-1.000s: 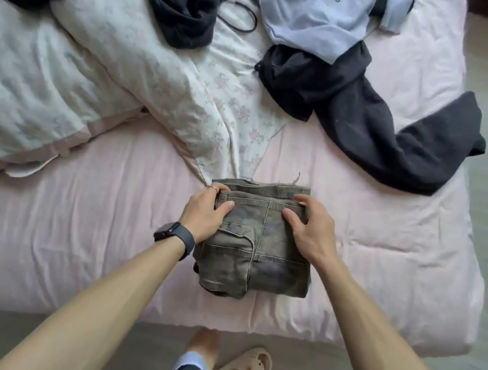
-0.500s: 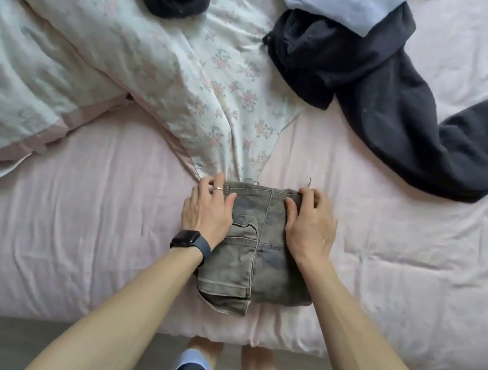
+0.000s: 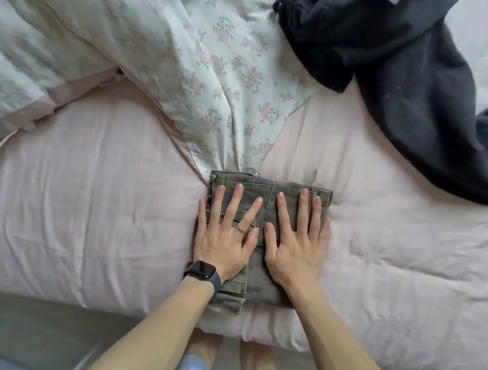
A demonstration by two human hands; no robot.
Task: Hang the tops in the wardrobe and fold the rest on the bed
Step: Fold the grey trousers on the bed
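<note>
Hands flat, fingers spread | left, right | pressing folded jeans

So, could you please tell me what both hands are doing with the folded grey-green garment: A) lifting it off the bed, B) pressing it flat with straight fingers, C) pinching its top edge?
B: the left hand and right hand both lie palm-down, fingers straight, on the folded garment, which rests on the bed.

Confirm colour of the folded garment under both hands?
Faded olive-grey denim, the folded shorts, seen best in the head view, the only one.
</note>
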